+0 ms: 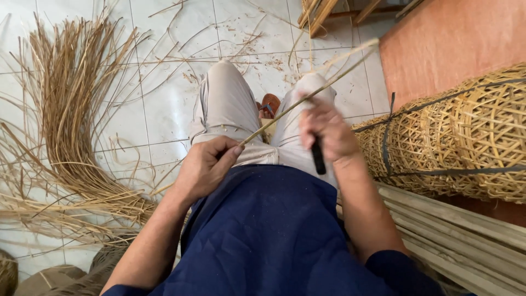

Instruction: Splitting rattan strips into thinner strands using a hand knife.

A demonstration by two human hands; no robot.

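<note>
A: What lies left of the strip (307,98)?

B: A loose heap of cane (71,115) on the tiled floor (164,98), well apart from it.

A: And the hands?

B: The left hand (205,164) pinches the strip's near end, just left of its middle run. The strip slants up and away over the knees (230,93). The right hand (326,134) is clenched on a dark-handled knife (318,156), touching the strip partway along; the blade is hidden, so I cannot tell its angle.

A: What could go wrong?

B: I judge the knife could slip off the thin strip toward the left hand's fingers or the thighs beneath. Too steep a bite might split or snap it.

A: And right of the strip?

B: Woven baskets (466,137), tied with dark straps.
</note>
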